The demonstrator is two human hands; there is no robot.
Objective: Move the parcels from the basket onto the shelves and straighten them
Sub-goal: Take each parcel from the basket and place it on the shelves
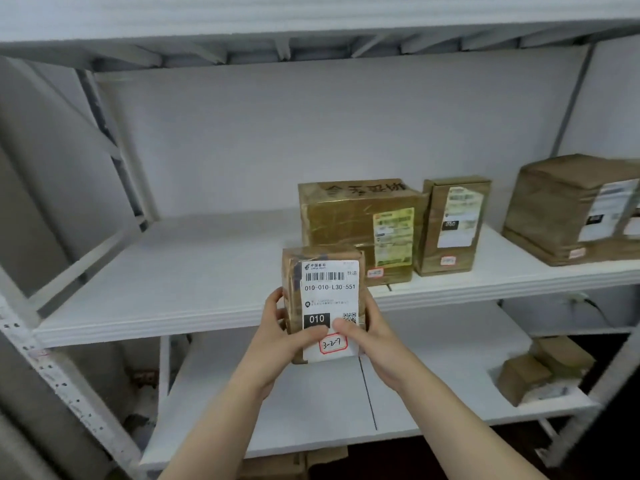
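Parcel point(294, 271) (white label point(330, 289) toward the camera) hangs upright before the edge of the middle shelf point(173, 271), left grip point(278, 336) and right grip point(372, 337) both curled round its lower sides.

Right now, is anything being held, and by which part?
Both hands grip a small brown parcel by its lower half: left hand on its left side, right hand on its right, thumbs across its front.

Held parcel point(323, 299) is up between the left hand point(277, 330) and right hand point(372, 337), just in front of the middle shelf point(173, 271). On that shelf, behind it: wide parcel point(346, 223), narrow parcel point(450, 230) just to its right, big parcel point(561, 209) far right. Small parcels point(540, 368) lie at the right end of the lower shelf point(311, 403).
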